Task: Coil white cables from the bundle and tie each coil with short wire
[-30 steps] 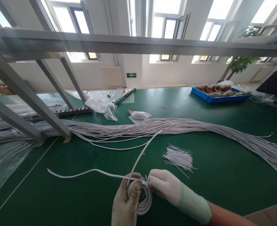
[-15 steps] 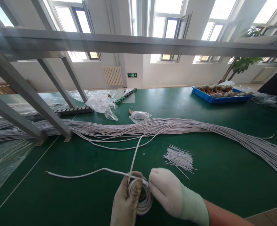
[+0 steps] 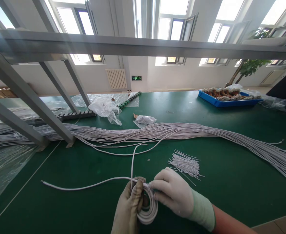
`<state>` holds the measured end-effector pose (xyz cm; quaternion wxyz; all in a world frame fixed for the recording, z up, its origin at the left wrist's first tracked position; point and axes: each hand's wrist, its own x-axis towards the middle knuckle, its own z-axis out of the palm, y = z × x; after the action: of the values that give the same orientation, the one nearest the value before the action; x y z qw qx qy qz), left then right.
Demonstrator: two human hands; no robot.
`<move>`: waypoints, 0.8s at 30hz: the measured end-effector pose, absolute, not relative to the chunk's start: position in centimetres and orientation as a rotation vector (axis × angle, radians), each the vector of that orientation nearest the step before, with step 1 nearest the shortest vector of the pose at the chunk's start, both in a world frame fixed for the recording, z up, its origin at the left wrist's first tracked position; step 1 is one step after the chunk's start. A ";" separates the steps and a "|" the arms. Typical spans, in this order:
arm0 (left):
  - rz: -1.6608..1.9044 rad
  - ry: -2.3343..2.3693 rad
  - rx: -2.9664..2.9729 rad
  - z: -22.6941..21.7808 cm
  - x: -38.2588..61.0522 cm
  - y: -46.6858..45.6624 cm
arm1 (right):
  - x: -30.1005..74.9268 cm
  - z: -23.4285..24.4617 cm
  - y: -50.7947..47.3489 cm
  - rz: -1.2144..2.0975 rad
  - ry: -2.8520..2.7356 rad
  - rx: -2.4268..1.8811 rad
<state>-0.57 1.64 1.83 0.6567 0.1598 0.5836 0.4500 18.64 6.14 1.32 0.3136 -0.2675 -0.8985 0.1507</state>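
Low in the middle of the head view, my gloved left hand (image 3: 130, 203) is closed round the left side of a small coil of white cable (image 3: 149, 213). One loose cable end stretches left over the table and another rises from the coil, bending right at its top. My right hand (image 3: 174, 193), in a white glove with a green cuff, has its thumb and fingers pinched at the coil's upper right edge. Whatever is between those fingertips is too small to make out. Beyond the right hand lies a pile of short, thin white strips (image 3: 185, 164).
A long bundle of white cables (image 3: 177, 130) crosses the green table (image 3: 89, 208). Grey metal frame posts (image 3: 55, 125) stand at left, with a crossbar (image 3: 143, 47) above. Further back are a plastic bag (image 3: 105, 109), a small bag of strips (image 3: 145, 120) and a blue tray (image 3: 227, 103).
My right hand has turned from a closed fist to extended, pinching fingers at the coil. The upright cable end has shifted left and down, and the loose left end has moved slightly left.
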 end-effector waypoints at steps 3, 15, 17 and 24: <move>1.087 1.341 0.304 1.6 0.0 1.5 | 18.0 1.3 5.6 0.242 -2.343 -0.733; 1.142 1.414 0.386 1.5 1.7 0.6 | 14.2 -2.1 2.9 0.094 -2.109 -1.411; 1.126 1.429 0.386 0.8 1.3 0.6 | 14.5 -2.6 3.3 0.244 -2.125 -1.460; 1.129 1.284 0.174 -0.9 -1.3 1.3 | 16.6 -2.6 2.5 0.504 -2.039 -1.235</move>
<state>-1.32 1.25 -0.92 0.6530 0.0766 0.5661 0.4973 16.56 2.48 -2.63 0.3451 -0.4757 -0.7854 0.1943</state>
